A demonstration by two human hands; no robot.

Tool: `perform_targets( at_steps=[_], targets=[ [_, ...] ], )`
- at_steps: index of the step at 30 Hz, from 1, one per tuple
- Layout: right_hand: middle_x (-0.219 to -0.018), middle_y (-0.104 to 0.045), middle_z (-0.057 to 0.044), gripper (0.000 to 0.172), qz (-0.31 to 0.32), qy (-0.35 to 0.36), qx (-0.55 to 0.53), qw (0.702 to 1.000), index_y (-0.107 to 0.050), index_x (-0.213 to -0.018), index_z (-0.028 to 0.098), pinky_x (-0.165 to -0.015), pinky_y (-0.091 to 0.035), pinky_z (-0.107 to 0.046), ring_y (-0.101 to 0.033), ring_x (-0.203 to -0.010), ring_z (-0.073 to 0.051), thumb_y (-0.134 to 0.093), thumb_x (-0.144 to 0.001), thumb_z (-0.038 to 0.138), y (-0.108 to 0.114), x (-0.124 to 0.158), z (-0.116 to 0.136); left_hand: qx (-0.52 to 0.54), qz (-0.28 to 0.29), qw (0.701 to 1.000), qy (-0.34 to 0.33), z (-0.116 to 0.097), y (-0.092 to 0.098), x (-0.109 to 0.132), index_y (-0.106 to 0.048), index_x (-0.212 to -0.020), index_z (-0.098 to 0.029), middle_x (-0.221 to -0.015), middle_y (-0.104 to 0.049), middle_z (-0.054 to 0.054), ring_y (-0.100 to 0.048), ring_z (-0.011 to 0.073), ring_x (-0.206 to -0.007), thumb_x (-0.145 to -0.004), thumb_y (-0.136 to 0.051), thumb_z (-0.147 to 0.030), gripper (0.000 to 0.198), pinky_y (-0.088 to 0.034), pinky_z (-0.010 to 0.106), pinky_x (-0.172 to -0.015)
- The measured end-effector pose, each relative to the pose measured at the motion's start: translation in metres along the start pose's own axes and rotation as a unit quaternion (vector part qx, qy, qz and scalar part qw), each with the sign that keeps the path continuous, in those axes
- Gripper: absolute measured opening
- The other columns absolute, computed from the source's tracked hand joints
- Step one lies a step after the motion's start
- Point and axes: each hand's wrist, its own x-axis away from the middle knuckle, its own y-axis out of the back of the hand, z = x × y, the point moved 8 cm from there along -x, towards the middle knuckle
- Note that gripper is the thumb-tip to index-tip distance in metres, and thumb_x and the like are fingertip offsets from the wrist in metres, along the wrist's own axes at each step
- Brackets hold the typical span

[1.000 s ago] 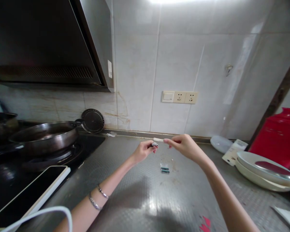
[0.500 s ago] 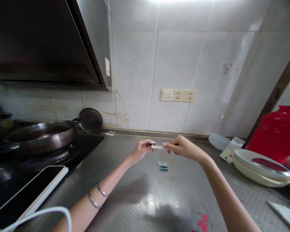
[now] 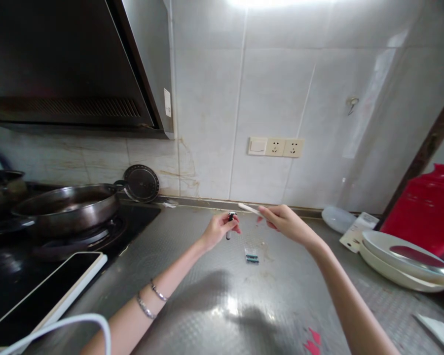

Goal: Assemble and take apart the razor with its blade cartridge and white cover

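My left hand is closed, pinching a small black and silver piece upright above the counter. Its exact kind is too small to make out. To the right, my right hand grips one end of a slim white stick, whose free end points left and slightly up. The stick and the black piece are apart. Below the hands, a small clear pack with two dark teal sticks in it lies on the metal counter.
At left, a steel pan sits on a black hob beside a round dark lid. A tablet-like device and a white cable lie nearer. At right are stacked plates, a white box and a red jug. Red scraps lie in front.
The white stick has come away from the black and silver piece, moving up and tilting in my right hand. My left hand has turned its piece upright. The view has shifted slightly.
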Motion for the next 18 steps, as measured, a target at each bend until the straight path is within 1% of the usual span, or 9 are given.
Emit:
perform_targets(
  at_steps=[3,4,6,8,10,11,14,16,18],
  targets=[
    [-0.052,-0.034,0.004,0.043,0.026,0.014,-0.031,0.999,-0.057,-0.069,0.014,-0.042,-0.026,-0.02,-0.031,-0.046,-0.007,-0.04,-0.083,0.051,-0.01,0.0,0.006,0.032,0.014,0.999,0.017,0.001,-0.003,0.0,-0.051,-0.081,-0.013,-0.07,-0.064,0.005,-0.062,0.0147,-0.066,-0.071,-0.062,-0.044,0.034,-0.048,0.029,-0.067],
    [-0.054,-0.034,0.004,0.04,0.037,0.01,-0.059,0.998,-0.056,-0.071,0.014,-0.041,-0.026,-0.019,-0.031,-0.047,-0.007,-0.041,-0.082,0.05,-0.014,0.002,0.009,0.029,0.017,0.999,0.02,0.001,-0.003,0.0,-0.049,-0.081,-0.013,-0.073,-0.065,0.007,-0.062,0.015,-0.068,-0.072,-0.061,-0.044,0.035,-0.048,0.029,-0.068],
    [-0.059,-0.034,0.005,0.034,0.052,-0.013,-0.155,0.987,-0.054,-0.08,0.017,-0.037,-0.026,-0.017,-0.03,-0.046,-0.006,-0.044,-0.081,0.049,-0.02,0.005,0.015,0.02,0.017,0.999,0.018,-0.002,-0.003,0.0,-0.047,-0.079,-0.013,-0.076,-0.066,0.008,-0.063,0.0152,-0.07,-0.072,-0.06,-0.045,0.035,-0.049,0.028,-0.066],
    [-0.062,-0.033,0.005,0.03,0.054,-0.035,-0.279,0.958,-0.051,-0.088,0.019,-0.033,-0.021,-0.015,-0.026,-0.043,-0.004,-0.046,-0.081,0.048,-0.025,0.011,0.022,0.019,0.017,1.0,0.017,-0.003,-0.004,0.001,-0.045,-0.078,-0.014,-0.076,-0.066,0.008,-0.063,0.015,-0.069,-0.073,-0.059,-0.045,0.035,-0.049,0.027,-0.063],
    [-0.061,-0.033,0.006,0.029,0.051,-0.047,-0.384,0.921,-0.048,-0.089,0.021,-0.031,-0.014,-0.013,-0.021,-0.04,-0.003,-0.047,-0.08,0.048,-0.033,0.018,0.03,0.019,0.02,0.999,0.023,-0.004,-0.006,0.001,-0.043,-0.076,-0.015,-0.071,-0.064,0.006,-0.061,0.0127,-0.061,-0.074,-0.058,-0.045,0.034,-0.048,0.025,-0.057],
    [-0.06,-0.034,0.007,0.028,0.053,-0.053,-0.42,0.905,-0.047,-0.087,0.021,-0.03,-0.011,-0.013,-0.019,-0.038,-0.002,-0.047,-0.08,0.048,-0.039,0.022,0.034,0.016,0.022,0.999,0.025,-0.004,-0.007,0.001,-0.043,-0.076,-0.015,-0.067,-0.062,0.004,-0.058,0.0105,-0.054,-0.074,-0.057,-0.045,0.034,-0.046,0.023,-0.053],
    [-0.055,-0.035,0.008,0.027,0.062,-0.083,-0.472,0.875,-0.044,-0.084,0.021,-0.028,-0.008,-0.012,-0.017,-0.034,-0.001,-0.047,-0.081,0.048,-0.063,0.033,0.041,-0.003,0.019,1.0,0.014,-0.007,-0.009,0.002,-0.042,-0.073,-0.015,-0.054,-0.051,-0.004,-0.043,0.0042,-0.039,-0.077,-0.054,-0.044,0.031,-0.035,0.017,-0.04],
    [-0.053,-0.033,0.01,0.027,0.051,-0.088,-0.501,0.859,-0.043,-0.083,0.022,-0.028,-0.008,-0.012,-0.015,-0.033,-0.001,-0.048,-0.081,0.048,-0.075,0.036,0.046,-0.002,0.013,1.0,0.004,-0.008,-0.009,0.002,-0.042,-0.074,-0.016,-0.051,-0.043,-0.007,-0.035,0.0025,-0.036,-0.078,-0.052,-0.044,0.03,-0.03,0.016,-0.037],
    [-0.051,-0.03,0.011,0.028,0.029,-0.088,-0.529,0.844,-0.042,-0.081,0.022,-0.028,-0.008,-0.011,-0.013,-0.034,-0.001,-0.051,-0.079,0.048,-0.084,0.036,0.047,0.007,0.002,1.0,0.0,-0.008,-0.01,0.002,-0.043,-0.076,-0.016,-0.052,-0.038,-0.009,-0.031,0.0019,-0.036,-0.078,-0.052,-0.042,0.027,-0.027,0.015,-0.035]
  ],
)
